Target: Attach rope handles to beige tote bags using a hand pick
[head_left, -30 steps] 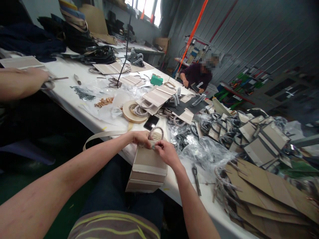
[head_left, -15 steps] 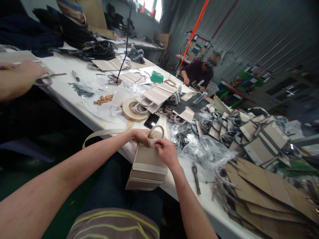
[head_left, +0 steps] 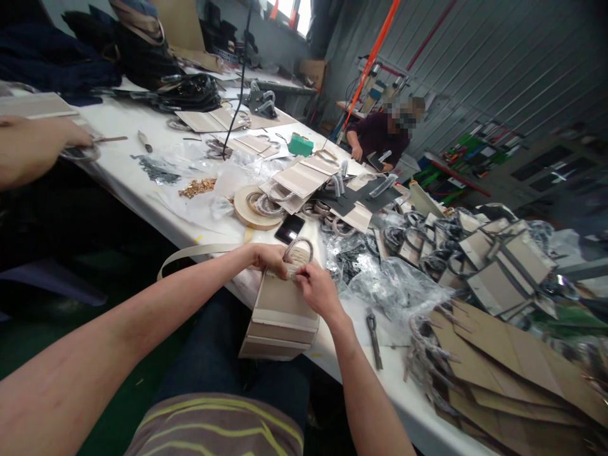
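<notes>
A beige bag panel (head_left: 280, 310) hangs over the near edge of the white table (head_left: 142, 183). A grey loop handle (head_left: 298, 248) rises from its top. My left hand (head_left: 268, 256) grips the panel's top edge at the handle's left end, fingers curled. My right hand (head_left: 318, 291) pinches the handle's right end against the panel. Both hands are closed on this piece. A long beige strap (head_left: 194, 254) trails left from under my left forearm.
A tape roll (head_left: 251, 209), a black phone (head_left: 289, 229), gold fittings (head_left: 197, 187), pliers (head_left: 373, 337) and plastic bags lie nearby. Stacks of finished panels (head_left: 498, 278) and brown card sheets (head_left: 517, 367) fill the right. Another person's hand (head_left: 42, 145) works at left; a person (head_left: 380, 136) sits at the far end.
My hands stay on the panel top with only small finger shifts. The view has drifted slightly. The hand at far left has moved a little.
</notes>
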A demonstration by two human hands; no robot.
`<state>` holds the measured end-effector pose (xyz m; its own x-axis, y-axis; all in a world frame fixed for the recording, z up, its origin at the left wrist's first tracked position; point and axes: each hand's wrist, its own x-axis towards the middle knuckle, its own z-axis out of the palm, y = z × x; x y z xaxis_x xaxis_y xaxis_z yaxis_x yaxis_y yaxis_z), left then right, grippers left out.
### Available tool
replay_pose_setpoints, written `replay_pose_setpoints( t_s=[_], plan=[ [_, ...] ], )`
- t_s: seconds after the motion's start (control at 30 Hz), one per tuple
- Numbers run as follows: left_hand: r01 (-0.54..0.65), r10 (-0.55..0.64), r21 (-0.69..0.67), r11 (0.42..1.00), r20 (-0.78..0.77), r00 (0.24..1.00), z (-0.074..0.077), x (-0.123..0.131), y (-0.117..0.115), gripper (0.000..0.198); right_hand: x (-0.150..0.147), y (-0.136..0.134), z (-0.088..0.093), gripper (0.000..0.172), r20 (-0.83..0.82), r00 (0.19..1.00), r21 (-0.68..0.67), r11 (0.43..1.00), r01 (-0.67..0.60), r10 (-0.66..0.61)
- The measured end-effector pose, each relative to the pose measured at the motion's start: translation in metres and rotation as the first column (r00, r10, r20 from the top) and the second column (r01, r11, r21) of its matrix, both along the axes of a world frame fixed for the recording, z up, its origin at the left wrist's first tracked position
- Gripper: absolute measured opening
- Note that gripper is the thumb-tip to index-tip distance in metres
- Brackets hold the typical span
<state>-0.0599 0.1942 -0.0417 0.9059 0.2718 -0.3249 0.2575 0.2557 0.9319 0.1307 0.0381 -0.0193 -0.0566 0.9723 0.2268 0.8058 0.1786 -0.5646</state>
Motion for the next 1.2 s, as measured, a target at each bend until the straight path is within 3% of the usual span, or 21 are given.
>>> replay_pose_setpoints(
  t_s=[0.2, 0.27, 0.4, 0.47, 0.67, 1.03, 1.2],
  plan=[
    [0.006, -0.006, 0.004, 1.0, -0.038, 0.999, -0.001, -0.001, 0.002, 0.031, 0.005, -0.004, -0.003, 0.013, -0.246, 0.961, 0.024, 0.991, 0.135, -0.125],
    [0.011, -0.011, 0.004, 1.0, -0.04, 0.999, 0.0, -0.001, 0.002, 0.031, 0.008, -0.008, -0.002, 0.017, -0.183, 0.975, 0.099, 0.985, 0.143, -0.123],
    [-0.011, 0.012, 0.018, 1.0, -0.027, 1.0, 0.001, 0.0, 0.0, 0.033, 0.013, -0.013, -0.003, 0.033, 0.131, 0.991, 0.174, 0.984, -0.031, 0.008],
    [-0.024, 0.025, 0.033, 0.999, -0.03, 0.999, 0.002, 0.001, -0.001, 0.031, 0.014, -0.013, -0.006, 0.036, 0.186, 0.981, 0.181, 0.979, -0.091, 0.056],
    [-0.013, 0.015, 0.039, 0.999, -0.045, 0.999, 0.0, 0.002, 0.0, 0.029, 0.015, -0.01, -0.013, 0.021, 0.183, 0.98, 0.213, 0.97, -0.119, 0.08],
    [-0.046, 0.046, 0.052, 0.998, -0.005, 0.999, 0.001, 0.004, -0.006, 0.034, 0.0, -0.011, -0.024, 0.031, 0.201, 0.979, 0.258, 0.966, -0.03, -0.023],
    [-0.053, 0.056, 0.087, 0.995, -0.031, 0.998, 0.003, 0.006, -0.009, 0.031, 0.004, -0.013, -0.017, 0.027, 0.191, 0.982, 0.234, 0.972, -0.035, -0.011]
  ],
)
